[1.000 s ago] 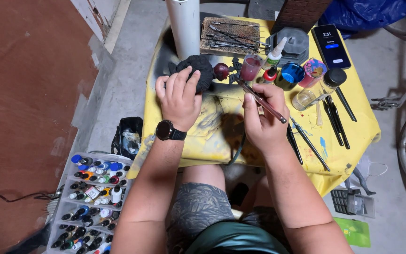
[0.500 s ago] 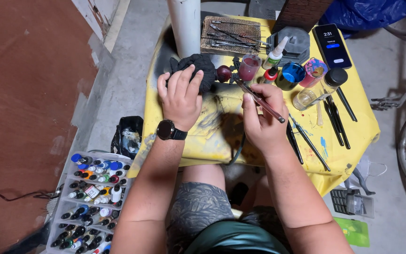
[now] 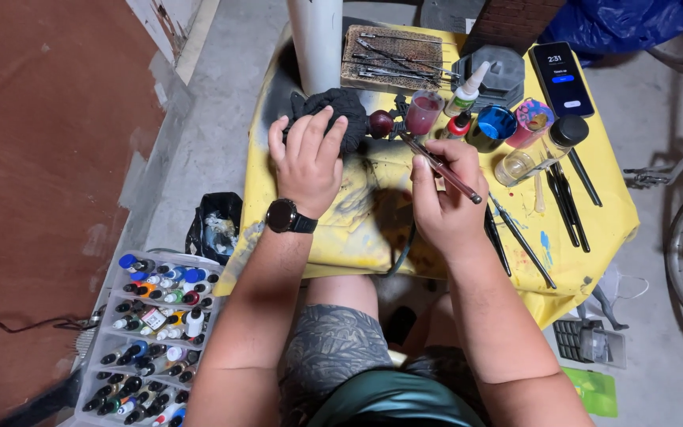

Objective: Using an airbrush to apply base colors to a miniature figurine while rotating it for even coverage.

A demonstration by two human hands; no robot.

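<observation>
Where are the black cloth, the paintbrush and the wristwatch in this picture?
black cloth (image 3: 347,107), head view, on its top folds above the fingers.
paintbrush (image 3: 446,170), head view, on the middle of its handle.
wristwatch (image 3: 281,215), head view, on its round dark face.

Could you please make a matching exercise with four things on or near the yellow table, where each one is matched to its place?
Things:
1. black cloth
2. thin brush
3. phone
4. tray of paint bottles

Places:
A. on the floor beside the left arm
B. at the far right corner of the table
C. under the fingers of the left hand
D. held in the right hand

Pairs: 1-C, 2-D, 3-B, 4-A
</observation>
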